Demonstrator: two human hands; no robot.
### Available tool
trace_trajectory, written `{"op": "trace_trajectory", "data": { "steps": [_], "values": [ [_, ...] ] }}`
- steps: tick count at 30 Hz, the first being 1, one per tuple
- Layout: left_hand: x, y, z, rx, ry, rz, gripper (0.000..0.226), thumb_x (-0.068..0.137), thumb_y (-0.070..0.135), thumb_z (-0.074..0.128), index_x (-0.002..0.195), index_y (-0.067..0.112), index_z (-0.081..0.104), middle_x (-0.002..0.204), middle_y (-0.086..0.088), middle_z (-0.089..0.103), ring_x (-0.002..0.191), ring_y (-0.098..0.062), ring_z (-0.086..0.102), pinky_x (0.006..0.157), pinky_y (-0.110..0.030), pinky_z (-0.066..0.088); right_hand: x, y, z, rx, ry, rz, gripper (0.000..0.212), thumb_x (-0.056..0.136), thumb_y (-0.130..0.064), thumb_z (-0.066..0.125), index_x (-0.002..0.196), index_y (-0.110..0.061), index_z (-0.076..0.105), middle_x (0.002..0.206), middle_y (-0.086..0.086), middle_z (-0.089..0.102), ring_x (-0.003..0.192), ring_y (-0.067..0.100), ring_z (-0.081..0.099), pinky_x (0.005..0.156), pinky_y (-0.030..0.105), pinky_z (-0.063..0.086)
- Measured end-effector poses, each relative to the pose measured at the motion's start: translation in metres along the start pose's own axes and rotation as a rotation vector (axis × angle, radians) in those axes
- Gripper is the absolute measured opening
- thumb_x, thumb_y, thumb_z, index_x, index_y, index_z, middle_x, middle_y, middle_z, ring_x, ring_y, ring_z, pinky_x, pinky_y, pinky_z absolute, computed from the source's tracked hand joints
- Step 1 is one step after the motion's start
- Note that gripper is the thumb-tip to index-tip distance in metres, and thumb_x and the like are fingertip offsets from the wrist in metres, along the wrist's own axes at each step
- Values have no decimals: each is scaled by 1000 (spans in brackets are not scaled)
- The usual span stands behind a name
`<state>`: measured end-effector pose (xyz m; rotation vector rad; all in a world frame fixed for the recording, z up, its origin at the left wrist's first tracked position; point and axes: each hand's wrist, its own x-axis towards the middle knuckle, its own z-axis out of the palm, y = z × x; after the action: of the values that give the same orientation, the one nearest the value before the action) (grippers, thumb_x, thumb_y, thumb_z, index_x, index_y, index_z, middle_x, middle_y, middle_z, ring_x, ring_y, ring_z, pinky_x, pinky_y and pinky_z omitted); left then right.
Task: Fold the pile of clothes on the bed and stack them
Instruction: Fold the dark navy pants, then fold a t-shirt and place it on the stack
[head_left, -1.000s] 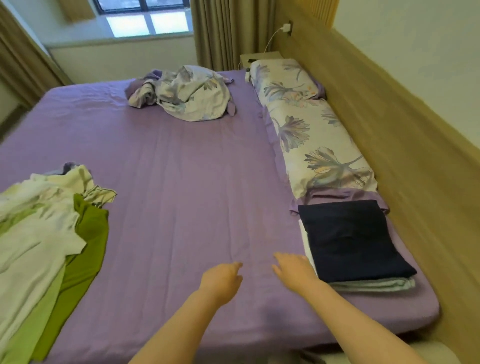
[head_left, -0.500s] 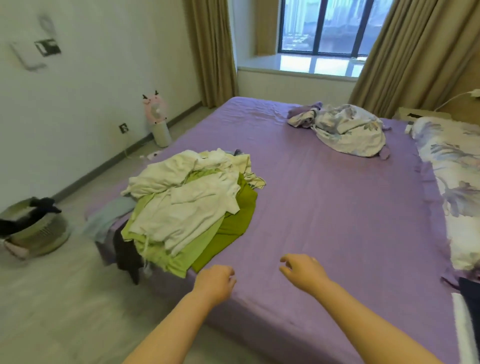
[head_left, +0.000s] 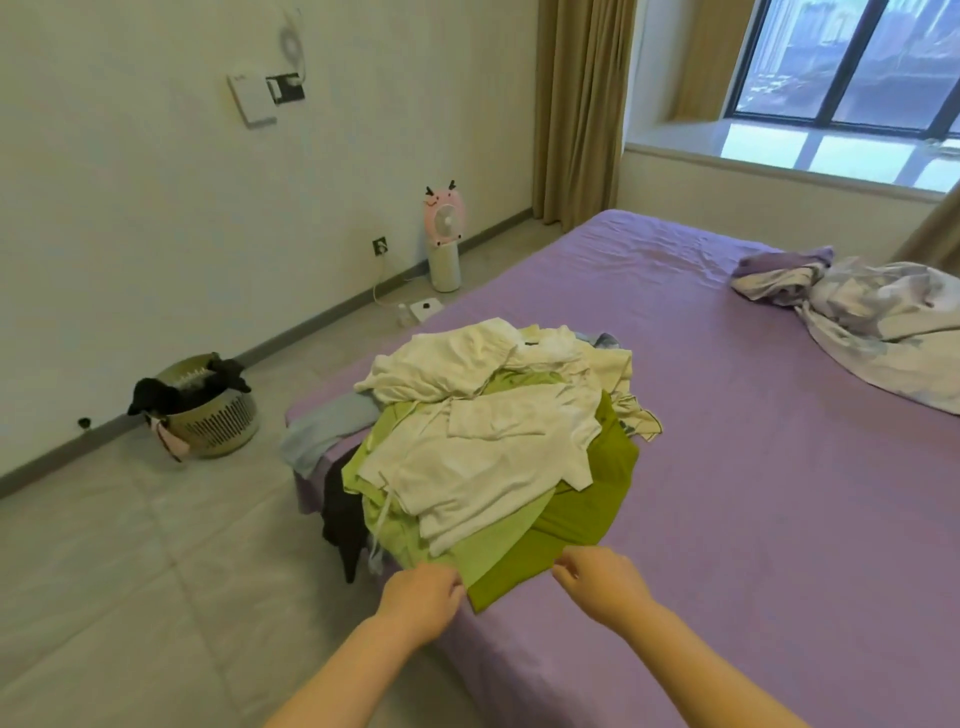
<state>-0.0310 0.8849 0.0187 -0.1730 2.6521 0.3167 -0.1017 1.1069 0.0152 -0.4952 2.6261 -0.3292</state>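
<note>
A loose pile of clothes (head_left: 483, 447) lies on the near left corner of the purple bed (head_left: 753, 493). White tops lie uppermost, over a light green garment (head_left: 493, 545) and a dark green garment (head_left: 576, 514). A black piece and a pale blue piece hang over the bed's edge. My left hand (head_left: 421, 597) pinches the near corner of the light green garment. My right hand (head_left: 597, 582) has curled fingers on the near edge of the dark green garment.
A crumpled floral duvet (head_left: 872, 322) lies at the far right of the bed. On the floor to the left stand a laundry basket (head_left: 208, 415) with dark clothes and a pink fan (head_left: 445, 244) by the wall. Curtains and a window are behind.
My view has swung left from the folded stack by the pillows to the pile. Both hands have moved forward from bare sheet to the green garments' near edges.
</note>
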Motion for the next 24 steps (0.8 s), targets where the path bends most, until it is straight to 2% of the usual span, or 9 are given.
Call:
{"op": "trace_trajectory", "data": {
  "steps": [2, 5, 12, 15, 20, 24],
  "values": [
    [27, 2, -12, 32, -18, 16, 34, 98, 38, 37, 109, 19, 63, 116, -7, 64, 107, -29, 59, 82, -34, 46, 29, 4, -10, -21, 4, -14, 34, 99, -37, 35, 79, -16, 52, 85, 1, 62, 83, 24, 57, 63, 31, 32],
    [66, 8, -31, 20, -25, 33, 35, 99, 39, 36, 107, 18, 63, 113, -7, 64, 105, -28, 58, 78, -32, 44, 65, 13, -22, -21, -15, -9, 41, 100, -40, 34, 63, -22, 34, 65, -6, 40, 74, 20, 46, 62, 31, 28],
    [144, 27, -59, 2, -60, 80, 38, 99, 42, 36, 112, 19, 64, 112, -4, 65, 104, -25, 59, 83, -34, 47, 136, 44, -49, 52, -67, 85, 41, 100, -40, 35, 63, -24, 34, 66, -9, 41, 77, 20, 50, 65, 30, 29],
    [189, 33, -76, 23, -70, 122, 38, 99, 40, 36, 111, 18, 64, 111, -3, 66, 102, -24, 60, 80, -33, 46, 175, 61, -59, 89, -69, 133, 34, 100, -40, 36, 74, -21, 45, 77, -4, 49, 89, 22, 58, 66, 29, 32],
    [278, 40, -99, 52, -112, 205, 37, 100, 34, 36, 102, 12, 64, 106, -4, 65, 98, -26, 60, 78, -34, 46, 243, 83, -66, 200, -68, 242, 34, 99, -38, 38, 91, -15, 60, 91, -2, 61, 89, 20, 60, 66, 31, 40],
    [356, 39, -100, 42, -159, 263, 36, 100, 32, 36, 107, 12, 66, 107, -4, 64, 98, -23, 61, 79, -32, 48, 296, 97, -61, 246, -85, 326, 35, 100, -39, 39, 116, -19, 62, 115, -1, 62, 102, 17, 58, 80, 30, 48]
  ]
}}
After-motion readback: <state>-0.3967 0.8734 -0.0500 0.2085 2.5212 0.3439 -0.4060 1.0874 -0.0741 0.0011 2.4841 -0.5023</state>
